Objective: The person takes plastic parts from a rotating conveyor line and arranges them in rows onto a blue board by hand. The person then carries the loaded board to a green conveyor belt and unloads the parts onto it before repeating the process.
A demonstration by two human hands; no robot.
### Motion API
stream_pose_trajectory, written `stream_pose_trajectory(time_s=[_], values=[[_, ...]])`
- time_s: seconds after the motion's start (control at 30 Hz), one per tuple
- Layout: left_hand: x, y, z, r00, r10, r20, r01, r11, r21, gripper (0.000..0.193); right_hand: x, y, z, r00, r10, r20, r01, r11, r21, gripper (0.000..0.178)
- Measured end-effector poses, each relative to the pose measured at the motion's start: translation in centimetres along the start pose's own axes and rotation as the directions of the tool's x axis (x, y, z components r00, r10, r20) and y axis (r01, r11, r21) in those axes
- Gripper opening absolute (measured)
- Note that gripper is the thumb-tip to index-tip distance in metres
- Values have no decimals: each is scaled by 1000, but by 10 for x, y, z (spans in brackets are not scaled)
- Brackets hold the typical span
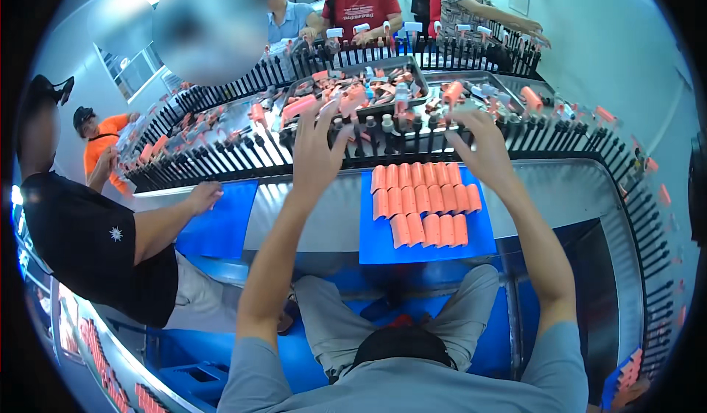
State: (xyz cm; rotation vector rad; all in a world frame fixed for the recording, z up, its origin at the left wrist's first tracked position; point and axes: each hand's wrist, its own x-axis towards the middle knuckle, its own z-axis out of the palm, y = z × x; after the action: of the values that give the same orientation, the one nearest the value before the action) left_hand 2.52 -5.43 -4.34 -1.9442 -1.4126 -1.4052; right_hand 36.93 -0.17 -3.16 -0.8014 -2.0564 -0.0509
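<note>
Both my arms stretch forward over a metal worktable. My left hand [318,148] is raised at a row of black upright pegs, its fingers spread and nothing visible in them. Close behind its fingertips lie orange pieces [298,107]. My right hand [482,148] is at the same row further right, thumb and fingers apart and curved. Its fingertips are nearest to an orange piece on a peg [452,92]; I cannot tell whether they touch it. Between my forearms, a blue mat [427,257] holds three rows of curved orange tile-like pieces [423,201], set side by side.
Behind the pegs stands a metal tray [423,89] heaped with orange and grey pieces. The black peg rack [626,192] curves round to my right. A co-worker in black [96,244] sits at my left beside another blue mat [221,225]. Several people work across the table.
</note>
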Motion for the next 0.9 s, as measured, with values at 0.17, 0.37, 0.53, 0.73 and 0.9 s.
stream_pose_trajectory(time_s=[0.17,0.37,0.53,0.73,0.9], values=[[65,-84,11,979,118,164,-147,972,183,45,122,6,54,959,-244,142,274,926,-260,43],[36,-186,-72,873,60,483,-332,800,500,24,165,-17,70,697,-155,700,303,948,-92,47],[-40,-236,-158,974,-146,175,80,938,336,22,133,-92,88,709,-374,597,464,886,4,54],[-13,-209,-185,866,-354,354,39,753,657,38,129,-75,108,794,-248,555,225,968,112,29],[-15,-247,-227,794,-348,499,-84,750,657,33,139,-76,159,823,-3,568,-189,941,279,38]])
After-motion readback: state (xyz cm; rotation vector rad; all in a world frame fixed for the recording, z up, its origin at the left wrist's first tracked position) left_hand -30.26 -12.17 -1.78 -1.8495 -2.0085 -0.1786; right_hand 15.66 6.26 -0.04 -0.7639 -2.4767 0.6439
